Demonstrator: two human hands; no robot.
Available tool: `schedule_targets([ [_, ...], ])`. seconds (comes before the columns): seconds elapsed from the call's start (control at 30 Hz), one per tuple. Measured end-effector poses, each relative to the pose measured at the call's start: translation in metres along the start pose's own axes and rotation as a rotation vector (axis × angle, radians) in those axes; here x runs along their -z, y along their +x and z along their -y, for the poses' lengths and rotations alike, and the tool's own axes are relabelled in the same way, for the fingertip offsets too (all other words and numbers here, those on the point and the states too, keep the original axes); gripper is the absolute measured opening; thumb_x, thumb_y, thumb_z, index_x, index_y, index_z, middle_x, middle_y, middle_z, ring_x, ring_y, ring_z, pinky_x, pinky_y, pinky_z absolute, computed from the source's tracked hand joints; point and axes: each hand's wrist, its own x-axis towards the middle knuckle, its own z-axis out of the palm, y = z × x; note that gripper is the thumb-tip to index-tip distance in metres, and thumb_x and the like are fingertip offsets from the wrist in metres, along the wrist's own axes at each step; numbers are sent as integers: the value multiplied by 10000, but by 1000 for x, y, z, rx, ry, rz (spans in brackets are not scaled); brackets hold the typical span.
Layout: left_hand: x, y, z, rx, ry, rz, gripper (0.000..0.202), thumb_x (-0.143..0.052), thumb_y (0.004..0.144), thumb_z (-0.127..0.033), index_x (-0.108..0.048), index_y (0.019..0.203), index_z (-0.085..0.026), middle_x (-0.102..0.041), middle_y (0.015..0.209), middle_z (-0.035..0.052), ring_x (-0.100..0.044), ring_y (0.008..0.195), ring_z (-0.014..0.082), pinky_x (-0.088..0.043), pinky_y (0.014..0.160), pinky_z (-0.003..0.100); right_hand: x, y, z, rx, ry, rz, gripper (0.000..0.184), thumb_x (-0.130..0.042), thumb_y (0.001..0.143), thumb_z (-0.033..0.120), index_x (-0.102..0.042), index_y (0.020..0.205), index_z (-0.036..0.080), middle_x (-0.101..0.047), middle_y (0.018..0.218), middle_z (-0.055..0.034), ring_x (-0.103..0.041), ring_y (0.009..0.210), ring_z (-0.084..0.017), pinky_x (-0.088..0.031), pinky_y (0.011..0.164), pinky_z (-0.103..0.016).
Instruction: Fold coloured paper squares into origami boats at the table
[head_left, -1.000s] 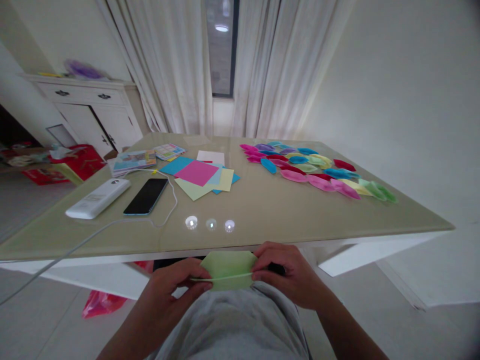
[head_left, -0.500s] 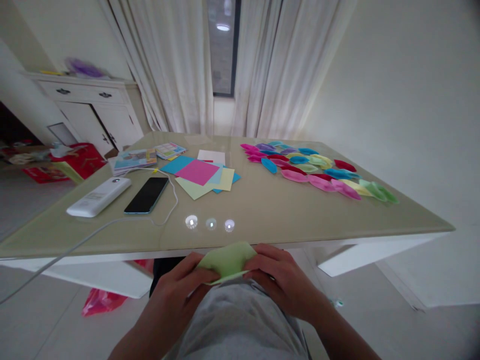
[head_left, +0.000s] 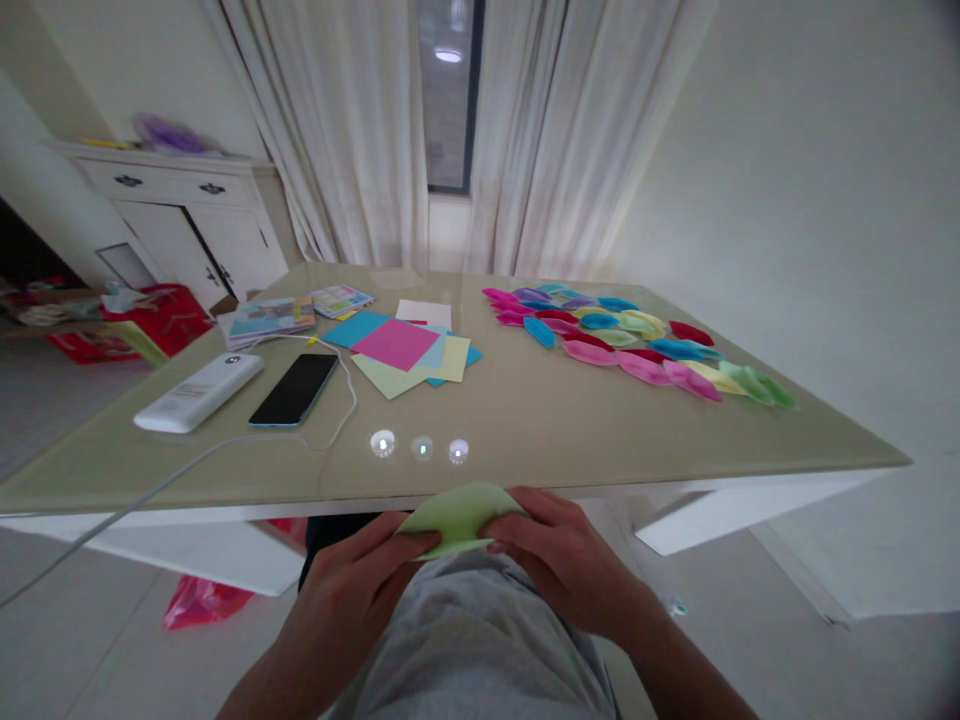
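Low in front of the body, just below the near edge of the worktop [head_left: 525, 420]: light green paper [head_left: 457, 510], part-folded, bulging upward.
- Left hand [head_left: 352, 585]: closed on the paper's left end, fingers pinching.
- Right hand [head_left: 559, 565]: closed on the right end, fingertips pressing the fold.

Progress, judged from the layout:
- Done: a spread of folded pieces [head_left: 630, 340], pink, blue, green, yellow and red, in loose rows on the right of the worktop.
- In hand: the green sheet, shape not yet matching those.
- Left: a small overlapping pile of flat sheets [head_left: 397, 345] mid-worktop, unfolded.

Elsewhere on the worktop: dark phone [head_left: 294, 390], white device [head_left: 199, 392] beside it, white cable [head_left: 225, 445], printed leaflets [head_left: 266, 318] at the far left.

Writing: print on the leaflets and the white device too small to read. No brand legible.
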Motion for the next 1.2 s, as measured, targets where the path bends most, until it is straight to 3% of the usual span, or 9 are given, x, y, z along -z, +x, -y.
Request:
schedule_targets([
  [0.17, -1, 1, -1, -23, -5, -3, 220, -570, 1091, -253, -786, 1122, -269, -836, 1109, 9, -824, 985, 117, -603, 916, 130, -3, 0, 0, 38, 14, -23, 278, -568, 1115, 417, -747, 1057, 213, -734, 1101, -87, -685, 969, -214, -499, 849, -299],
  [0.33, -3, -3, 0, -26, 19, 24, 233, -542, 1111, -274, -770, 1159, -281, -826, 1139, 4, -816, 1001, 113, -604, 941, 147, -6, -1, 0, 60, 13, -55, 233, -566, 1119, 339, -753, 1053, 215, -744, 1123, -80, -687, 998, -214, -513, 868, -307],
  [0.47, -7, -5, 2, -47, 61, 17, 273, -485, 1136, -317, -751, 1150, -255, -830, 1064, 31, -828, 932, 134, -639, 828, 161, -6, 2, 1, 23, -48, -52, 173, -593, 1105, 315, -742, 1094, 229, -720, 1251, -87, -659, 1131, -236, -526, 974, -353],
  [0.6, -15, -7, -1, -76, 186, -9, 286, -463, 1137, -308, -738, 1121, -231, -814, 954, 55, -814, 770, 164, -652, 681, 217, -16, 4, 2, 92, -301, -296, 164, -677, 1061, 307, -756, 1201, 275, -587, 1516, -117, -506, 1379, -306, -442, 1131, -468],
  [0.7, -23, -11, -5, -88, 240, -9, 238, -483, 1124, -256, -718, 1146, -224, -806, 927, 53, -800, 735, 182, -661, 682, 269, -27, 3, 2, 200, -501, -424, 247, -684, 1051, 208, -747, 1272, 299, -658, 1432, -95, -518, 1310, -294, -400, 1119, -481],
  [0.87, -31, -17, -11, -83, 140, -24, 267, -520, 1115, -252, -622, 1362, -235, -821, 1115, 79, -822, 931, 202, -677, 822, 292, -30, 3, -2, 243, -452, -384, 136, -623, 1087, 189, -757, 1095, 212, -760, 1144, -64, -621, 977, -206, -466, 884, -374],
  [0.97, -27, -17, -8, 1, -77, -21, 479, -635, 1075, -315, -487, 1530, -295, -778, 1296, 70, -820, 905, 157, -678, 878, 272, -20, 3, -4, 190, -297, -316, 212, -541, 1112, 175, -739, 1043, 200, -722, 1169, -92, -651, 1043, -209, -524, 887, -339],
  [1.07, -19, -13, 2, 119, -211, 21, 641, -663, 1056, -341, -370, 1625, -380, -549, 1617, 125, -804, 922, 152, -690, 904, 335, -10, 2, -5, 166, -212, -197, 234, -523, 1106, 151, -734, 1017, 202, -680, 1271, -104, -658, 1139, -212, -560, 938, -329],
  [1.2, -12, -4, 15, 220, -280, 167, 698, -714, 1011, -279, -404, 1623, -407, -414, 1723, 108, -667, 1357, 282, -623, 1075, 432, -5, 0, -3, 221, -134, -106, 129, -631, 1083, 237, -753, 1042, 223, -675, 1320, -88, -647, 1198, -223, -554, 997, -344],
])
